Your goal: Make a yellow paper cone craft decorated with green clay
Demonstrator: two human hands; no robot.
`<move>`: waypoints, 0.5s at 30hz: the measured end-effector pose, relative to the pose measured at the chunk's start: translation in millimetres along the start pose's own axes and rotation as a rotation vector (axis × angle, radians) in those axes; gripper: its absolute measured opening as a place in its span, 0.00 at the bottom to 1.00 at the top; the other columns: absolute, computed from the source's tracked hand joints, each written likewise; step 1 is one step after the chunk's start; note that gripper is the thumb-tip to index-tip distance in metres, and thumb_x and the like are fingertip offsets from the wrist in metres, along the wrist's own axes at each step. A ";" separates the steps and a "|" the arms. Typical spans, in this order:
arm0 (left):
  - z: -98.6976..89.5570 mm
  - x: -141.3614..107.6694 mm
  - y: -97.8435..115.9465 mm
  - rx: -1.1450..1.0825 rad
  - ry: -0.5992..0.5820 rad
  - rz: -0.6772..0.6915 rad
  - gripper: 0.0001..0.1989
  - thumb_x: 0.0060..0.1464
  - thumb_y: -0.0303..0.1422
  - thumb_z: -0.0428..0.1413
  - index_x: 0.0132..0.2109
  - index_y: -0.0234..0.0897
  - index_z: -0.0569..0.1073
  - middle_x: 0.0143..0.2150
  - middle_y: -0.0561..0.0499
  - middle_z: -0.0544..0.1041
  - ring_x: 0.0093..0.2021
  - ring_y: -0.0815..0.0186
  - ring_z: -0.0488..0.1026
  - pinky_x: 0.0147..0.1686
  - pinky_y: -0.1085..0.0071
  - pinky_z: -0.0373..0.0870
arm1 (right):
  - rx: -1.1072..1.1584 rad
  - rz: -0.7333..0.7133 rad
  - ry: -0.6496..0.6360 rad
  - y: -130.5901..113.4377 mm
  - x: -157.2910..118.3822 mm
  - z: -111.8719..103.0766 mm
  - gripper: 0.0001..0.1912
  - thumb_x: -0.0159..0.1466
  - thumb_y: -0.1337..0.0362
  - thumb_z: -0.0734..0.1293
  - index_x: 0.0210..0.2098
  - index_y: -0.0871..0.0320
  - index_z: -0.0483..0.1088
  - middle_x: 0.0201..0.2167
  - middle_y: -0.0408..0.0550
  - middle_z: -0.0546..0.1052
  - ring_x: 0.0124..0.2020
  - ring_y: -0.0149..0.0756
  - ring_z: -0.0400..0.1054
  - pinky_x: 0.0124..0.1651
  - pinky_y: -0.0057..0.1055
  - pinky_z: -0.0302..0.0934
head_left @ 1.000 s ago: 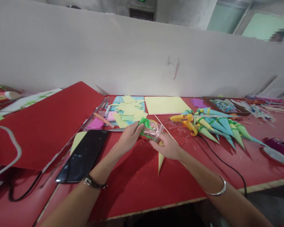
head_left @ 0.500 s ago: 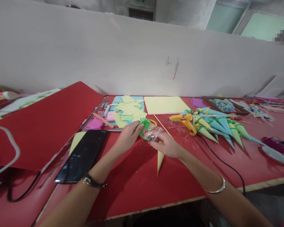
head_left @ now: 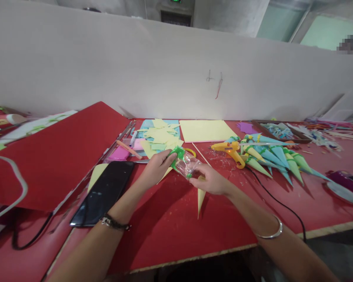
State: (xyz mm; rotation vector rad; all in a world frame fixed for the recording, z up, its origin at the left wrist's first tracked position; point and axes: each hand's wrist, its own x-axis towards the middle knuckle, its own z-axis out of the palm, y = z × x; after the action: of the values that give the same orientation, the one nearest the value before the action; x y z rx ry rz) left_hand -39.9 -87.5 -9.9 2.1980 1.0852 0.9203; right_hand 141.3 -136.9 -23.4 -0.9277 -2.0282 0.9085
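A small clear plastic bag [head_left: 186, 163] with bright green material in it stretches between my two hands. My left hand [head_left: 156, 168] pinches its green-filled end. My right hand [head_left: 210, 180] has its fingers closed at the other end, where a bit of green shows near the fingertips. Below my right hand a pale yellow paper cone [head_left: 201, 201] points down toward me; its top is hidden, and I cannot tell whether the hand touches it. Behind the bag shows a yellow scissors handle [head_left: 190, 152].
A yellow glue gun [head_left: 229, 150] with a black cord lies right of centre, beside a pile of blue and yellow paper cones [head_left: 270, 154]. Yellow paper pieces [head_left: 161, 133] and a yellow sheet [head_left: 207, 131] lie behind. A black phone [head_left: 104, 196] rests at left.
The plastic bag is drawn out flatter between my hands, with more of its clear part showing. A yellow paper edge now shows below my left hand.
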 end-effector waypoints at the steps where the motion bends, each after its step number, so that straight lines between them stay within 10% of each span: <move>1: -0.4 0.0 0.1 0.000 -0.003 -0.002 0.15 0.55 0.38 0.41 0.22 0.38 0.53 0.20 0.58 0.54 0.22 0.72 0.53 0.22 0.75 0.51 | -0.005 -0.005 0.005 0.9 -0.3 0.1 0.08 0.54 0.70 0.61 0.35 0.58 0.66 0.37 0.47 0.73 0.39 0.33 0.67 0.45 0.32 0.60; 15: -7.3 2.4 -7.4 -0.008 0.109 -0.080 0.15 0.53 0.39 0.43 0.22 0.38 0.53 0.19 0.58 0.53 0.21 0.72 0.53 0.21 0.75 0.50 | 0.030 0.052 0.110 1.8 1.4 2.5 0.05 0.54 0.68 0.63 0.32 0.59 0.67 0.31 0.44 0.71 0.32 0.30 0.66 0.38 0.28 0.61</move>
State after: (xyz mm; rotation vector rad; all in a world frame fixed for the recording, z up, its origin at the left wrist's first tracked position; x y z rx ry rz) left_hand -47.9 -80.4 -9.6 2.1031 1.2080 1.0168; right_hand 139.1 -135.6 -25.7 -0.9961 -1.9002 0.8938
